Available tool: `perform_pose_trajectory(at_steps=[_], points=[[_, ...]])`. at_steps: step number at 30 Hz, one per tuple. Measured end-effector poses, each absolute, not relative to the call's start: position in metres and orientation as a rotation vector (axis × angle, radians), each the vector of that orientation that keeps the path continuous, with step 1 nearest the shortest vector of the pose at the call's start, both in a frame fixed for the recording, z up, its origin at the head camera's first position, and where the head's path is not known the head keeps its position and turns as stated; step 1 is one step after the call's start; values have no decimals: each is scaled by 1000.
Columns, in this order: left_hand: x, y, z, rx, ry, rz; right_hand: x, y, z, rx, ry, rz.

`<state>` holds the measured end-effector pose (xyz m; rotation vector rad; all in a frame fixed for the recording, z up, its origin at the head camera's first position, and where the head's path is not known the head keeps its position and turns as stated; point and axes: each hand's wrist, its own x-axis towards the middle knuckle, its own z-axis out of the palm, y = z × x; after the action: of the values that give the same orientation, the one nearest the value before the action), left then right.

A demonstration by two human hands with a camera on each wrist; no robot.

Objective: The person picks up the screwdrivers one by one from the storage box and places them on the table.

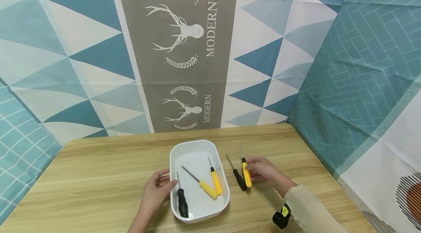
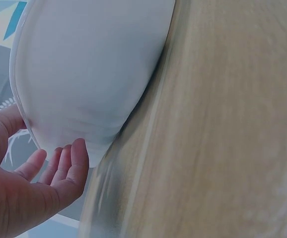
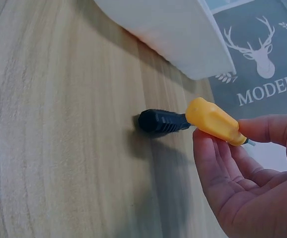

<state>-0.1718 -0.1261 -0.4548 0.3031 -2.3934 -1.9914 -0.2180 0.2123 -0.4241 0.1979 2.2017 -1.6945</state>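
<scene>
With thumb and fingers, my right hand (image 1: pixel 261 169) pinches a yellow-handled screwdriver (image 1: pixel 246 174); the right wrist view shows its yellow handle (image 3: pixel 215 121) raised off the table. Just left of it a black-handled screwdriver (image 1: pixel 239 179) lies on the wood. My left hand (image 1: pixel 157 190) grips the left side of a white tray (image 1: pixel 199 217), thumb over the rim and fingers against the outer wall (image 2: pixel 89 74). Inside the tray lie a black-handled screwdriver (image 1: pixel 182 202), a yellow-handled screwdriver (image 1: pixel 207 190) and an orange-yellow screwdriver (image 1: pixel 216 182).
A black and yellow tape measure (image 1: pixel 281 216) sits by my right sleeve (image 1: pixel 309 209). The wooden table (image 1: pixel 98 174) ends at a patterned cloth backdrop (image 1: pixel 184 61), and another cloth (image 1: pixel 358 79) rises along the right side.
</scene>
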Motion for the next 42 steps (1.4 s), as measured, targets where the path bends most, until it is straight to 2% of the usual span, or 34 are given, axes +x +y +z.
perform_pose_trajectory(at_steps=[42], points=[[-169,-127,-453,316,-2404,-1990,-228,221,-446,293,2323,-1572]])
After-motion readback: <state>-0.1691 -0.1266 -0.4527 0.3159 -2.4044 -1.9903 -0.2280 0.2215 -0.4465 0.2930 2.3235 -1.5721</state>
